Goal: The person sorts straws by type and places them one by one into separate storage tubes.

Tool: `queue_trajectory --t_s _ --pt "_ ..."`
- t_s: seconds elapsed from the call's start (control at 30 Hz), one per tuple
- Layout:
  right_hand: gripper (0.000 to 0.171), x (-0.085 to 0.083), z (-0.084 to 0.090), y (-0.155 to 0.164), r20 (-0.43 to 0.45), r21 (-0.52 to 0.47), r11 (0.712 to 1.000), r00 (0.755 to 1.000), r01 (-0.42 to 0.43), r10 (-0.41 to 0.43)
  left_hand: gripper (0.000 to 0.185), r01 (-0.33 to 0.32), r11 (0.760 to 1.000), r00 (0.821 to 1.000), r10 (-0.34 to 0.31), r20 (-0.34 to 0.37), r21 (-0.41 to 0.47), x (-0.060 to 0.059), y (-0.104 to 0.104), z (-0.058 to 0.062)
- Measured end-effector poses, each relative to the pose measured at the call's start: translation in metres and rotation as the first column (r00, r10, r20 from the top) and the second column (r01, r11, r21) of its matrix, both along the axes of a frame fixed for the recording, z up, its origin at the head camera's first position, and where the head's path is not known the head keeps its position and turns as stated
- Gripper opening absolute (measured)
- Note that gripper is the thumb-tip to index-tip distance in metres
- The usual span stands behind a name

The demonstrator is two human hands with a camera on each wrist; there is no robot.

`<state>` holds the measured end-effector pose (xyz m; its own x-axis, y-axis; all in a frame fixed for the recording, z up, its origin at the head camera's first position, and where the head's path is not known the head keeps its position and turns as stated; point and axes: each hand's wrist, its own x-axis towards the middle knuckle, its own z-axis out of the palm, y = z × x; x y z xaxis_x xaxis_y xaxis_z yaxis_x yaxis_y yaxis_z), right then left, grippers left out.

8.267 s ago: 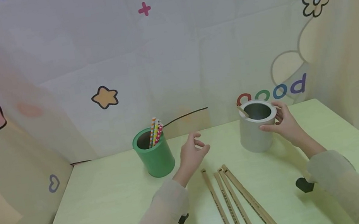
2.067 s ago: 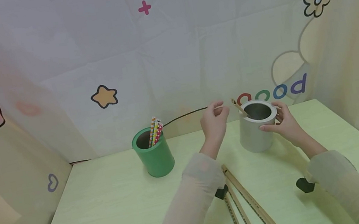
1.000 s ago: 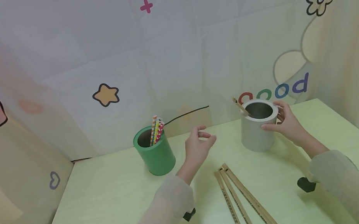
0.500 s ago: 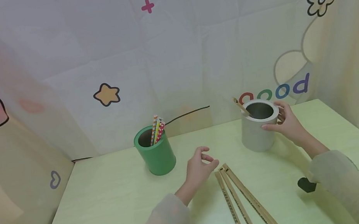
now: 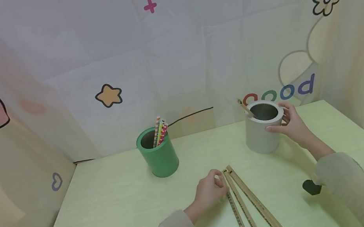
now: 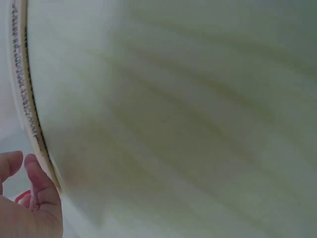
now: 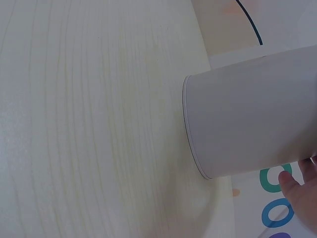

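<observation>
Left hand [image 5: 210, 193]: fingers bent at leftmost stick [image 5: 235, 212]; cannot tell if gripping.
Right hand [image 5: 292, 124]: fingers grip white cup [image 5: 260, 136].

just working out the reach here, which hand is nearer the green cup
Left. The left hand is at a wooden stick, in front of the green cup and to its right; the right hand is farther right, holding the white cup.
</observation>
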<state>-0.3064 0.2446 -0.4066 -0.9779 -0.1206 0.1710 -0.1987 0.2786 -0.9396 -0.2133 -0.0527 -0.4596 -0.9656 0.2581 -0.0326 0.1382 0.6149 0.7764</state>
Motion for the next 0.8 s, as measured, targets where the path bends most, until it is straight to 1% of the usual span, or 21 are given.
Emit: queue_trajectory --t_s 0.17,0.27,0.4,0.5,0.63,0.8 --pt "0.087 0.0 0.001 0.0 0.0 -0.013 1.0 1.0 -0.005 0.005 0.04 0.021 0.998 0.999 -0.024 -0.036 -0.06 0.006 0.0 -0.004" --pt "0.086 0.0 0.001 0.0 -0.004 0.005 1.0 1.0 -0.004 0.004 0.041 0.014 0.997 0.999 -0.017 -0.037 -0.081 0.006 0.001 -0.004" --pt "0.085 0.0 0.001 0.0 -0.006 0.037 0.999 1.0 0.004 -0.004 0.045 -0.001 0.993 1.0 -0.001 -0.014 -0.116 0.005 0.004 -0.003" --pt "0.086 0.0 0.001 0.0 -0.002 0.032 0.999 1.0 0.002 -0.002 0.049 -0.005 0.988 1.0 0.005 -0.005 -0.151 0.004 0.007 -0.001" --pt "0.086 -0.001 0.0 0.001 0.0 0.035 0.999 1.0 0.0 0.0 0.053 -0.014 0.978 1.0 0.011 -0.015 -0.207 0.004 0.01 -0.003" --pt "0.087 -0.002 -0.001 0.001 -0.003 0.02 1.0 1.0 0.0 0.0 0.046 -0.029 0.966 0.999 0.019 -0.042 -0.258 0.003 0.013 -0.005"
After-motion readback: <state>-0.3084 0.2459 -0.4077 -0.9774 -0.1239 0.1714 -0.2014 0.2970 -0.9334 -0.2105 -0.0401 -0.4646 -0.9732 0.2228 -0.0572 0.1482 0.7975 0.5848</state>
